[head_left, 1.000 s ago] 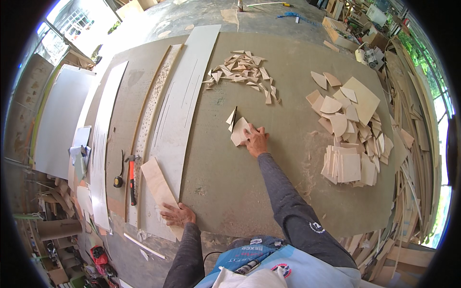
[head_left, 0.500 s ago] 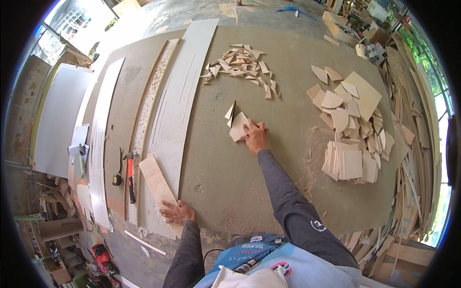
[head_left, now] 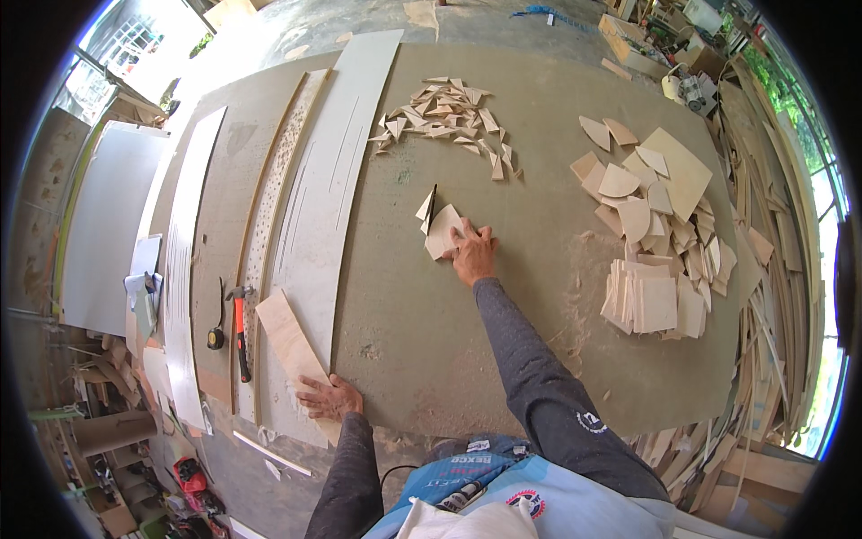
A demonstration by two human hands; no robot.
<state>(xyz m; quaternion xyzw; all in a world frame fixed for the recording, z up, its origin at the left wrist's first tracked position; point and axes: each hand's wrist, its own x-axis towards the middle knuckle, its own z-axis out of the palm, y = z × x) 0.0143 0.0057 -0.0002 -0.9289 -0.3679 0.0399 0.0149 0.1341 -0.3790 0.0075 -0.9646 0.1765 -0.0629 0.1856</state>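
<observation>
My left hand [head_left: 331, 398] lies with its fingers spread on a plywood strip [head_left: 289, 331], which rests slantwise over the lower end of a long white board. At the middle of the table, my right hand [head_left: 474, 257] has its thumb and fingers at the right edge of a thin, pale wooden piece [head_left: 441, 234]. A dark, slim pencil-like stick [head_left: 433, 203] lies against that piece, and a small wooden offcut [head_left: 423, 211] is on its left. Farther off is a scatter of small triangular wood offcuts [head_left: 442, 113].
A heap of thin wooden pieces [head_left: 634, 218], some curved, some square and stacked, covers the table's right side. To the left lie a claw hammer [head_left: 241, 337], a tape measure [head_left: 215, 339] and long white boards [head_left: 346, 153]. Timber lengths [head_left: 770, 207] lean beyond the right edge.
The whole view has shifted slightly. Both hands keep their places on the plywood strip and the thin wooden piece.
</observation>
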